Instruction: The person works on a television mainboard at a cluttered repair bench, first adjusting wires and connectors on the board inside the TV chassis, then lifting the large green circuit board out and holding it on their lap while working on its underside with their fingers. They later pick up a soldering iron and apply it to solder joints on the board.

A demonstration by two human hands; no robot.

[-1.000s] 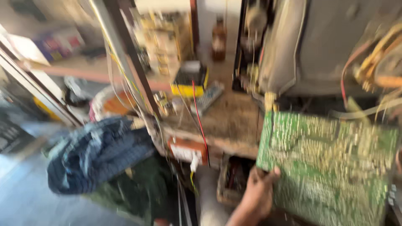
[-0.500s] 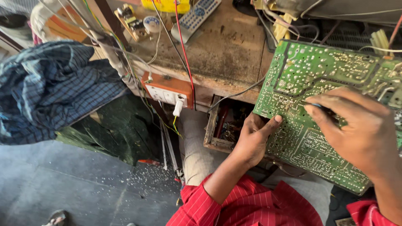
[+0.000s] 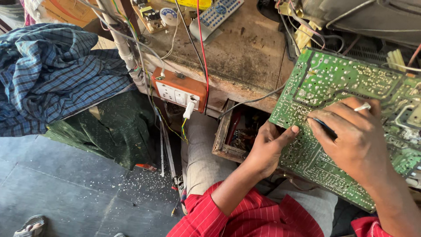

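A large green circuit board (image 3: 346, 118) leans tilted against the edge of the wooden worktop (image 3: 250, 57). The left hand (image 3: 267, 147) grips its lower left edge, thumb lying on the soldered face. The right hand (image 3: 355, 138) rests on the board, pinching a thin dark-tipped tool (image 3: 333, 125) against it. An orange socket box (image 3: 180, 90) hangs on the worktop's front, a grey remote control (image 3: 215, 17) lies on top, and a blue checked cloth (image 3: 52, 74) sits at left.

Two hands on show, left hand (image 3: 263, 151) and right hand (image 3: 357, 142), one green circuit board (image 3: 337, 83), one remote control (image 3: 215, 17), one orange socket box (image 3: 180, 90), one open drawer (image 3: 234, 134).
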